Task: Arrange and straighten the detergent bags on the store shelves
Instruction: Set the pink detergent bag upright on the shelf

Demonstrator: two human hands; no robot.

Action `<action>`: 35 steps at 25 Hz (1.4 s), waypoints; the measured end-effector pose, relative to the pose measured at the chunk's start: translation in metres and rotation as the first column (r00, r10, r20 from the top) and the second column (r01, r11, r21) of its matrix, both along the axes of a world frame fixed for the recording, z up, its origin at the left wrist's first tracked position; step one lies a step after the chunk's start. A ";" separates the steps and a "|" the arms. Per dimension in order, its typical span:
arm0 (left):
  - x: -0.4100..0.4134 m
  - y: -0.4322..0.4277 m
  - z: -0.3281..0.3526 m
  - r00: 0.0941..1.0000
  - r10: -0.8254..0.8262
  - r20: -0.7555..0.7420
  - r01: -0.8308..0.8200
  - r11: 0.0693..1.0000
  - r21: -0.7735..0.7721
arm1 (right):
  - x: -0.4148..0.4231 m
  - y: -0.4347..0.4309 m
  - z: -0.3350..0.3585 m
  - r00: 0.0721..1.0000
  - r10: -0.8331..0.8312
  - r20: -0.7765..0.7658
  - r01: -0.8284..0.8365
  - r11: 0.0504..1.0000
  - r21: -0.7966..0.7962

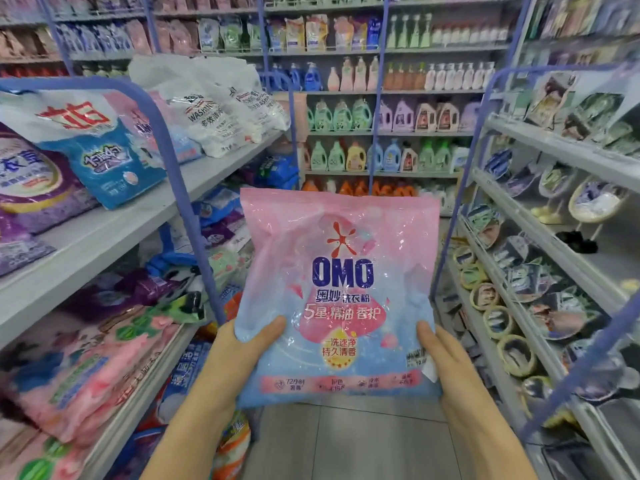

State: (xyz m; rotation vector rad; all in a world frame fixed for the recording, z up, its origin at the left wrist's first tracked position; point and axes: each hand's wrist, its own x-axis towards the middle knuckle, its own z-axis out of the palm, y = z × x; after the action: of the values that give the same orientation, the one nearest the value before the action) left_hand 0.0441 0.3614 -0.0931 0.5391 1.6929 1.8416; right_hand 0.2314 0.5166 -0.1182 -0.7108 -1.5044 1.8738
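I hold a pink and blue OMO detergent bag upright in the aisle, its front facing me. My left hand grips its lower left edge, thumb on the front. My right hand grips its lower right edge the same way. On the left shelves lie more detergent bags: a blue and white bag and a purple bag on the upper shelf, white washing powder bags further back, and pink bags piled untidily on the lower shelf.
A blue metal shelf frame stands between me and the left shelves. The right shelves carry packets and round items. Bottles of liquid detergent fill the far shelves. Grey floor tiles run down the narrow aisle.
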 end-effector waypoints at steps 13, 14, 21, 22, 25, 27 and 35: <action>-0.124 0.257 -0.031 0.995 0.090 0.035 -0.085 0.987 -0.134 | -0.152 0.288 -0.023 0.981 0.135 0.139 -0.131 0.991 -0.042; -0.134 0.270 -0.035 0.993 0.104 0.054 -0.096 0.985 -0.141 | -0.166 0.302 -0.029 0.977 0.143 0.158 -0.135 0.989 -0.059; -0.250 0.356 -0.072 0.937 0.236 0.256 -0.192 0.964 -0.185 | -0.290 0.395 -0.057 0.958 0.201 0.203 -0.181 0.977 -0.114; -0.267 0.370 -0.069 0.926 0.254 0.278 -0.209 0.961 -0.182 | -0.310 0.411 -0.056 0.958 0.211 0.195 -0.192 0.975 -0.113; -0.314 0.400 -0.065 0.908 0.351 0.229 -0.290 0.921 -0.260 | -0.363 0.448 -0.050 0.955 0.230 0.187 -0.215 0.972 -0.097; -0.337 0.411 -0.059 0.895 0.399 0.200 -0.346 0.903 -0.254 | -0.401 0.469 -0.045 0.947 0.265 0.181 -0.255 0.964 -0.077; -0.412 0.436 -0.027 0.693 0.713 0.112 -0.689 0.699 -0.191 | -0.582 0.523 -0.016 0.762 0.638 0.110 -0.643 0.766 0.017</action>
State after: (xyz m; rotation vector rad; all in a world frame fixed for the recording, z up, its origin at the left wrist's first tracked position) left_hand -0.3681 0.7973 -0.1200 -0.4136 2.0427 2.1590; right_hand -0.3503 1.0398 -0.1339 -0.2606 -2.0381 2.2961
